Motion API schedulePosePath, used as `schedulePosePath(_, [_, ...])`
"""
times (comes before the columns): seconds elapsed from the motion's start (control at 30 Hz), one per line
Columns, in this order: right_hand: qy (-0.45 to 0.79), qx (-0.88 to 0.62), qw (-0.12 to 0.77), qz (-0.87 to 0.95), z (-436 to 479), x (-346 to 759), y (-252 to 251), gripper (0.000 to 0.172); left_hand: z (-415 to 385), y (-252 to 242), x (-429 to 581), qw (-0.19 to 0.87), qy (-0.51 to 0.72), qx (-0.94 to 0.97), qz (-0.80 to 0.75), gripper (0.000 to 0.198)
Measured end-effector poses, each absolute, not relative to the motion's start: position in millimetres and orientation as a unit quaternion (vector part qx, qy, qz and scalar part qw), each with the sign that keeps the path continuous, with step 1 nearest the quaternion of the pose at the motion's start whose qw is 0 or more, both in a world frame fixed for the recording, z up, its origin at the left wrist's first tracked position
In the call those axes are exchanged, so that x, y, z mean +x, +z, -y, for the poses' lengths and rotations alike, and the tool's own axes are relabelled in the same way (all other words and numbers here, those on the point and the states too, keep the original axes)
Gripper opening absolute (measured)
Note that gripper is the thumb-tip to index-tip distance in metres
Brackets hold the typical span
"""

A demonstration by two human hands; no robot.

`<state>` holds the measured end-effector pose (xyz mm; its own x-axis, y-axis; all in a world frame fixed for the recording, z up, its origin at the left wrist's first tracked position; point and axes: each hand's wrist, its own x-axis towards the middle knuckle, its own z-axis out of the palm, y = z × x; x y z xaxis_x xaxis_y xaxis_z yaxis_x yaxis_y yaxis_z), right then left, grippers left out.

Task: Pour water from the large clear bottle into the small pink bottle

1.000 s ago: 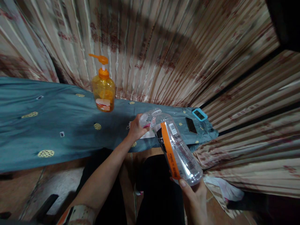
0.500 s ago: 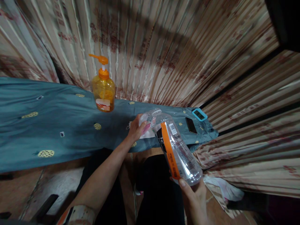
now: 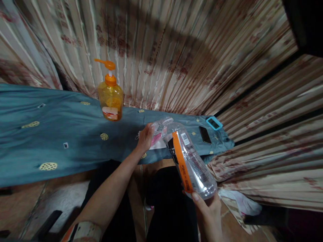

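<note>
A large clear plastic drink bottle [image 3: 193,161] with an orange and black label and a barcode slants across the middle, its top end toward the upper left. Around its lower end my right hand [image 3: 208,208] is closed, thumb on the side near the base. My left hand [image 3: 146,137] is closed on a clear plastic item with a pink patch [image 3: 156,137], right against the bottle's top end. What kind of item this is, I cannot tell. Something white shows beneath it. An amber pump bottle [image 3: 111,101] with an orange pump stands upright to the left.
A teal cloth with pineapple prints [image 3: 83,134] covers the long narrow surface. At its right end lie a dark phone [image 3: 205,134] and a blue-framed digital display [image 3: 214,123]. Patterned curtains [image 3: 156,60] hang behind and right. A pale cloth [image 3: 243,201] hangs low at right.
Both hands stay almost in place on the bottle and the clear item. The left fingers have shifted slightly, showing more of the clear item. The whole view has moved a little.
</note>
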<state>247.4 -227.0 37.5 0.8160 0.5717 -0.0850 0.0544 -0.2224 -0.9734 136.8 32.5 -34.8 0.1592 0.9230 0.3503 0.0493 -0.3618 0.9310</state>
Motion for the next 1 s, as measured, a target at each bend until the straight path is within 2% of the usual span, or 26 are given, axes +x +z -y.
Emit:
schedulePosePath(0.47, [0.229, -0.746, 0.595, 0.193, 227.6, 248.3, 36.4, 0.087, -33.0, -34.3, 137.6, 0.429, 0.529, 0.624, -0.383, 0.064])
schedulePosePath(0.83, [0.208, -0.754, 0.585, 0.214, 231.1, 257.8, 27.5, 0.083, -30.7, -31.9, 137.3, 0.442, 0.536, 0.612, -0.379, 0.058])
schedulePosePath(1.0, [0.213, -0.760, 0.571, 0.226, 230.8, 254.9, 32.7, 0.092, -31.1, -32.9, 137.2, 0.432, 0.544, 0.613, -0.376, 0.053])
